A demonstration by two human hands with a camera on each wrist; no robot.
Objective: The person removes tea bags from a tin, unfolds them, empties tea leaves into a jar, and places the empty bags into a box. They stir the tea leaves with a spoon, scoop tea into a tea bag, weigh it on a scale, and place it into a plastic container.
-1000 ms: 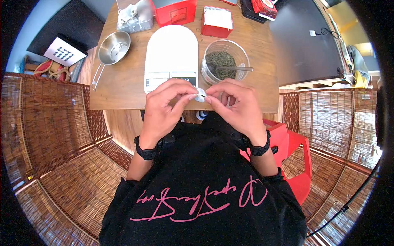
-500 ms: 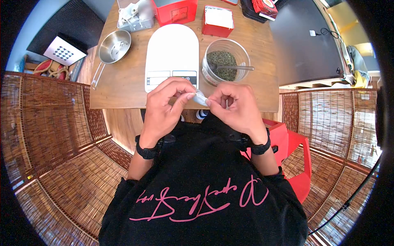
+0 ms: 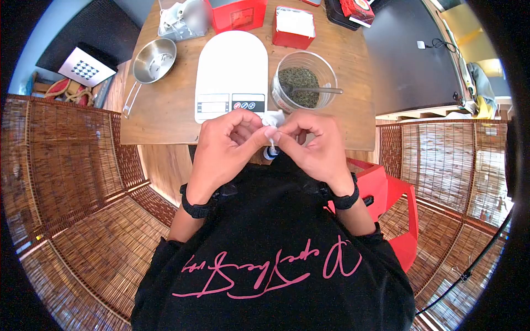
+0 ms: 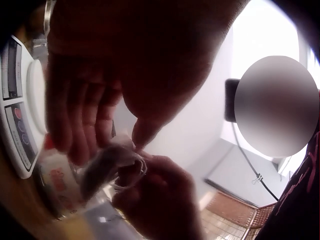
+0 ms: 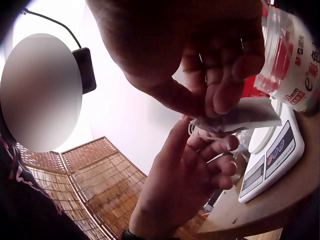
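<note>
A small whitish drawstring tea bag (image 3: 273, 118) is held between both hands at the table's near edge. In the right wrist view the tea bag (image 5: 252, 114) looks filled and dark inside, with a thin white string (image 5: 191, 129) looping from its gathered end. My left hand (image 3: 227, 148) pinches at that end with thumb and fingertips. My right hand (image 3: 316, 142) pinches right beside it, fingertips meeting the left thumb. Just beyond the hands stands a clear plastic tub (image 3: 280, 103) of dried green leaves (image 3: 301, 77), a spoon (image 3: 326, 91) lying in it.
A white kitchen scale (image 3: 232, 66) lies behind the left hand. Farther left is a metal pan (image 3: 144, 55) with a wire handle. A red box (image 3: 292, 39) with white contents and a larger red box (image 3: 238, 19) stand at the back. A red chair (image 3: 400, 212) is at the right.
The tea bag has turned upright, its string now hanging toward the body. The hands have drawn together, the left thumb now meeting the right fingertips. The things on the table have stayed put.
</note>
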